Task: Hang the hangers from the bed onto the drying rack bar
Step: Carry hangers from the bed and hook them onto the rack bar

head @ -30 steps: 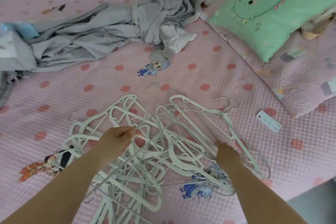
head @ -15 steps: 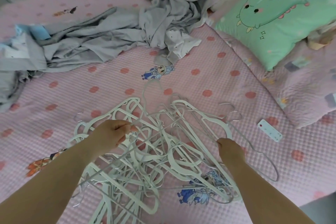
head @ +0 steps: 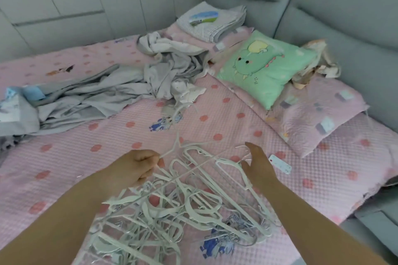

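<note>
A tangled heap of several pale white hangers (head: 172, 213) lies on the pink dotted bed sheet (head: 226, 118) in front of me. My left hand (head: 131, 168) is curled round a bunch of hanger necks at the heap's upper left and lifts them off the sheet. My right hand (head: 257, 168) hovers at the heap's right side with fingers spread and straight, touching the shoulder of one hanger (head: 231, 164). The drying rack bar is not in view.
Crumpled grey clothes (head: 120, 88) lie across the bed behind the heap. A green dinosaur pillow (head: 265, 66) and folded checked cloth (head: 213, 21) sit at the back right. A small white remote (head: 280, 163) lies just right of my right hand. A grey padded headboard (head: 323, 6) rises behind.
My left hand has raised its bunch of hangers, dragging the heap toward me. My right hand has let go and opened. My head has tilted up, showing the headboard and wall.
</note>
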Demonstrator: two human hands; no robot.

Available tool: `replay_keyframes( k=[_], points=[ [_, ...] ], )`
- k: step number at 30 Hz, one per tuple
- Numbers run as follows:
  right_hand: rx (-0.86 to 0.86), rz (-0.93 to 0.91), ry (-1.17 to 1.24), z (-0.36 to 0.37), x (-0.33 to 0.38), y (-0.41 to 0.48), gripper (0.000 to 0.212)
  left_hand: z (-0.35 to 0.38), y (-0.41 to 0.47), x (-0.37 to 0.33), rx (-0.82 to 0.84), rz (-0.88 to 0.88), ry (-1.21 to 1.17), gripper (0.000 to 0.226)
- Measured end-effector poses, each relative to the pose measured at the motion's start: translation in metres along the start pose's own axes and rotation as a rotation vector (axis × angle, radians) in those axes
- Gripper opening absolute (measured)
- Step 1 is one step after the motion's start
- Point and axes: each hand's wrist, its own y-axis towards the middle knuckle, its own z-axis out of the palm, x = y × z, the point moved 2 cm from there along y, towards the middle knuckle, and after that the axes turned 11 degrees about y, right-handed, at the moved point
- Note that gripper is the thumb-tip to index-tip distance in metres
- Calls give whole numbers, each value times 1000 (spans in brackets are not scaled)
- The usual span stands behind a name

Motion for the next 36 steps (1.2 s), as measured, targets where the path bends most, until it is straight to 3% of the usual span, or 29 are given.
replay_keyframes(
  k=[3,6,9,14,17,21,27,33,36],
  points=[
    [-187,-159,-79,-50,27,-27,58,15,-5,-37,57,150,101,30],
    [-276,-175,-199,-107,28,-66,43,39,-11,-88,114,306,168,30],
    [-331,-59,-187,-166,6,-126,27,77,-22,-141,203,461,249,32],
    [-518,106,-290,-252,-36,-260,28,166,-75,-224,432,692,259,32],
    [-654,233,-292,-289,-54,-353,4,227,-131,-269,553,833,243,32],
    [-843,415,-242,-317,-79,-505,13,319,-225,-310,621,1073,245,26],
    [-1130,619,-282,-328,-93,-757,20,459,-405,-337,617,1471,303,22],
    [-1434,812,-209,-317,-91,-945,35,554,-557,-344,444,1852,371,11],
    [-1541,871,-208,-317,-91,-1006,34,594,-620,-346,344,2004,320,29]
  ],
)
